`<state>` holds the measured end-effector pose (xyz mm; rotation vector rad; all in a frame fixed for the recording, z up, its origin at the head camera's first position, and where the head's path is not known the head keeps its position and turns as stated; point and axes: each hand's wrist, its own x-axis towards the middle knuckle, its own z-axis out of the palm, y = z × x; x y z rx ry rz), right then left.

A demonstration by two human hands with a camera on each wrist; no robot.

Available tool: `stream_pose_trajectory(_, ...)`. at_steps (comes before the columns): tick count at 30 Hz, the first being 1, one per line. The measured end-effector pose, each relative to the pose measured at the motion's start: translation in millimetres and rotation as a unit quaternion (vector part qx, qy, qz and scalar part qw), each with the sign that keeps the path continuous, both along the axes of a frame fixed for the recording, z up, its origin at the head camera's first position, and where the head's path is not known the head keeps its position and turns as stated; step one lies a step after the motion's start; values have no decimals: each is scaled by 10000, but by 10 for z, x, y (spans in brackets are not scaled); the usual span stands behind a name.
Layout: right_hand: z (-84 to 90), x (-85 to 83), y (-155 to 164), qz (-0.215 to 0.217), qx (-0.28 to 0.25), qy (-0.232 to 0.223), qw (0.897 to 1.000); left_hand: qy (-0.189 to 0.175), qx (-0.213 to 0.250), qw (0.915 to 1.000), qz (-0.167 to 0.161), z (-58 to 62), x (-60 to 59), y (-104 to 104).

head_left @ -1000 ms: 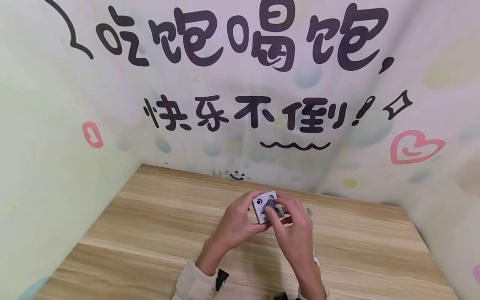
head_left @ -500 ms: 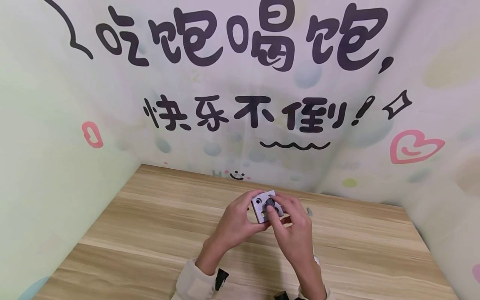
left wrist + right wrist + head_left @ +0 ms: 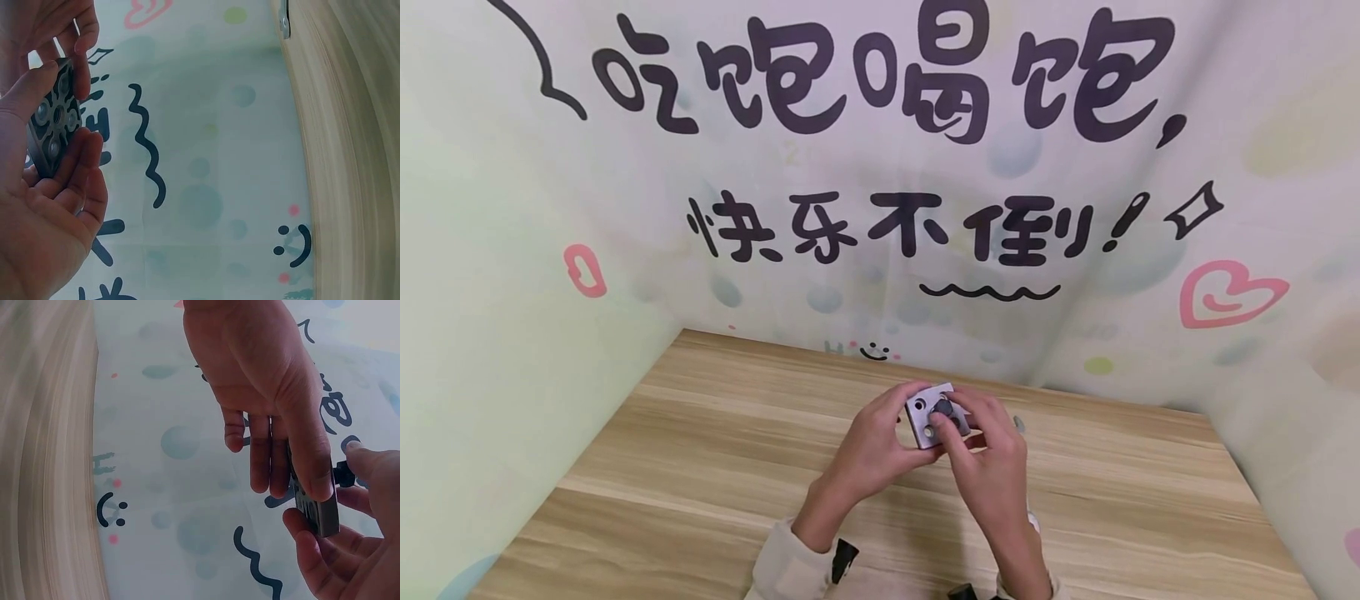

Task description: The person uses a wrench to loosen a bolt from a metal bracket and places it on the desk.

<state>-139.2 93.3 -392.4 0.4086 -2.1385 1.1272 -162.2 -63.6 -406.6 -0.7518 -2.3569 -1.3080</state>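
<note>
My left hand [image 3: 872, 437] grips a small square metal plate [image 3: 917, 421] by its edges, above the wooden table. The plate has round holes near its corners, and its face is tilted up toward the head camera. A dark round knob [image 3: 943, 407] stands out from the middle of that face. With thumb and forefinger my right hand [image 3: 992, 458] pinches the knob, while its other fingers reach behind the plate. Raised ribs and round recesses show on the back of the plate [image 3: 57, 115] in the left wrist view. In the right wrist view, the knob [image 3: 344, 474] lies against my right thumb.
A light wood-grain table [image 3: 700, 442] spreads beneath both hands. Pale fabric walls [image 3: 820, 167] with printed black characters and pink hearts enclose it at the back and sides. Black pieces [image 3: 843, 560] sit by the cream sleeves [image 3: 786, 560] at the lower edge.
My right thumb and forefinger have shifted slightly at the knob, and the plate has moved by a tiny amount. The left hand keeps the same hold.
</note>
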Motion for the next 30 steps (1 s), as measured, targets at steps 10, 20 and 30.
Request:
stream_pose_trajectory(10,0,-1,-4,-117,-124,105,9998,-75,-32,10000,-34,6,8,14)
stream_pose_trajectory(20,17,11,-7,-59,-28,-13,10000,-55,-28,10000,-21,4,8,0)
stream_pose_trajectory(30,17,9,-4,77,15,21,10000,-3,-46,10000,3,1,2,-9)
